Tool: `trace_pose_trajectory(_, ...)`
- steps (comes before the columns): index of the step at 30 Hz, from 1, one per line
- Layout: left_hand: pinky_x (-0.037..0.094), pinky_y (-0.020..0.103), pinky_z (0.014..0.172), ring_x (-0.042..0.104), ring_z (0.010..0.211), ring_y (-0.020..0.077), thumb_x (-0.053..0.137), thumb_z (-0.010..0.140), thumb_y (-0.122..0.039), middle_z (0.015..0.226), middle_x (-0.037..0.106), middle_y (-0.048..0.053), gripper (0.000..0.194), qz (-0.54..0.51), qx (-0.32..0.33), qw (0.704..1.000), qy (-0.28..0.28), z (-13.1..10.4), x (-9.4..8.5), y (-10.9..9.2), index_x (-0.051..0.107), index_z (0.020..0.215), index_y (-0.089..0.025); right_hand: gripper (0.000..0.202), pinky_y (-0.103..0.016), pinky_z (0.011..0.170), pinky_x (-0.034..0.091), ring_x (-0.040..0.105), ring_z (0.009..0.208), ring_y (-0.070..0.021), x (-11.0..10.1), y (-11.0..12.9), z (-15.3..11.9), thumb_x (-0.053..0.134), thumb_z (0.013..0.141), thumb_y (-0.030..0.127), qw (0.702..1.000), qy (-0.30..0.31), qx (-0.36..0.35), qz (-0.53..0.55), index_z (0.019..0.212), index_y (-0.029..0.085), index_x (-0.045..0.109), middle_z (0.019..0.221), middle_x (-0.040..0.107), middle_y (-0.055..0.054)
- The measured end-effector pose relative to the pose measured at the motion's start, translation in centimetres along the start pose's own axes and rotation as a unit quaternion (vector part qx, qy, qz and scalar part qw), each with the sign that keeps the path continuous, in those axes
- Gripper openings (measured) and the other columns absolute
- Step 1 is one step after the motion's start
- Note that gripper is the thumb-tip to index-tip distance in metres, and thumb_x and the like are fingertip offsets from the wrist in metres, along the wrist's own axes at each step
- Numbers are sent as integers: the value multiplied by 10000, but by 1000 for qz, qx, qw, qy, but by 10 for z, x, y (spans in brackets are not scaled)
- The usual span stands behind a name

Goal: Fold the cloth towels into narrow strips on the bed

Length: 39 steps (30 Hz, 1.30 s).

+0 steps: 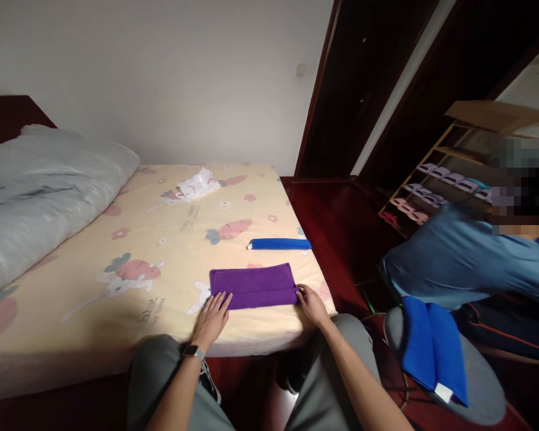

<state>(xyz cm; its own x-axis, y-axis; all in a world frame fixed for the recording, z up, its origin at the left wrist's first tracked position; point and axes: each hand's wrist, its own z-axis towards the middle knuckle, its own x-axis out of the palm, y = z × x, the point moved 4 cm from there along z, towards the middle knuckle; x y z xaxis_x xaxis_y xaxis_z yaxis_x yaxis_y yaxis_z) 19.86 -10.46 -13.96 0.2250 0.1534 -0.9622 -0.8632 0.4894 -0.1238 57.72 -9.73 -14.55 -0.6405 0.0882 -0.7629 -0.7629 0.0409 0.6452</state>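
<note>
Both my forearms reach forward over my knees to the bed's [117, 251] near edge. My left hand [212, 317] lies flat, fingers spread, on the folded purple cloth's [253, 285] lower left corner; my right hand [312, 304] pinches its lower right corner. 1 rolled blue cloth [280, 243] lies just beyond.

Bare forearms, no sleeves; grey trousers [170, 383]; dark-strapped smartwatch [193, 352] on left wrist; 2 hands ungloved.
</note>
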Motion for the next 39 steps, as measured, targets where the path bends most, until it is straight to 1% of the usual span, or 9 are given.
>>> trace_pose_trajectory(8, 262, 464, 1205, 407, 1417, 218, 385, 926, -183, 1528, 451, 70, 598, 23, -5, 1000, 5, -6, -1, -3, 351, 1522, -218, 363, -361, 840, 458, 629, 998, -274, -2, 12, -9, 378, 984, 343, 989, 21, -10, -149, 1250, 194, 575, 1116, 690, -126)
trace_pose_trajectory(12, 246, 473, 1215, 417, 1411, 236, 413, 898, -195, 1507, 473, 95, 614, 17, -11, 1000, -6, -7, -3, -4, 375, 1511, -173, 380, -413, 894, 442, 586, 1062, -307, -8, 22, -16, 359, 988, 330, 981, -43, -13, -188, 1248, 179, 592, 1177, 648, -161)
trace_pose_trajectory(15, 234, 463, 1224, 356, 1447, 233, 412, 895, -199, 1557, 395, 86, 657, 18, 8, 1000, -18, -5, -7, -13, 303, 1542, -165, 419, -463, 993, 412, 538, 1175, -318, -3, 44, -24, 338, 986, 297, 980, -78, -69, -168, 1308, 157, 566, 1289, 598, -172)
trace_pose_trajectory(18, 220, 443, 1232, 281, 1481, 220, 394, 905, -191, 1606, 298, 65, 696, 20, 50, 998, -22, -2, -9, -32, 197, 1572, -175, 491, -507, 1116, 327, 439, 1335, -318, 26, 81, -38, 353, 974, 275, 974, -62, -164, -146, 1436, 156, 469, 1437, 513, -151)
trace_pose_trajectory(21, 222, 444, 1231, 255, 1491, 221, 388, 923, -215, 1620, 266, 51, 701, 17, 74, 997, -25, 2, -7, -46, 147, 1581, -196, 583, -511, 1182, 254, 312, 1447, -291, 73, 119, -53, 373, 970, 291, 961, -22, -238, -139, 1538, 174, 315, 1557, 386, -104)
trace_pose_trajectory(26, 247, 456, 1218, 282, 1480, 230, 381, 966, -310, 1608, 303, 67, 659, 16, 70, 997, -25, 4, 5, -41, 162, 1578, -202, 644, -485, 1205, 238, 264, 1478, -267, 127, 148, -56, 405, 975, 375, 956, 10, -249, -155, 1564, 174, 240, 1587, 324, -82)
trace_pose_trajectory(30, 276, 434, 1205, 321, 1463, 211, 351, 996, -363, 1586, 354, 71, 625, 10, 63, 998, -13, -1, 9, -25, 175, 1575, -206, 636, -470, 1202, 254, 277, 1474, -251, 123, 136, -55, 406, 981, 351, 951, 10, -272, -150, 1563, 159, 234, 1582, 324, -95)
trace_pose_trajectory(34, 296, 412, 1193, 361, 1442, 205, 342, 1005, -379, 1580, 368, 70, 614, 0, 52, 999, -16, -7, 9, -15, 179, 1574, -217, 624, -467, 1191, 283, 299, 1465, -246, 93, 101, -52, 417, 978, 310, 943, 4, -288, -167, 1558, 161, 242, 1575, 327, -104)
trace_pose_trajectory(39, 341, 408, 1167, 392, 1426, 220, 345, 1002, -420, 1565, 392, 81, 616, 2, 29, 999, -25, -18, 12, -6, 224, 1566, -205, 578, -468, 1180, 312, 329, 1450, -259, 55, 50, -35, 400, 975, 306, 951, 11, -233, -201, 1522, 127, 344, 1557, 352, -125)
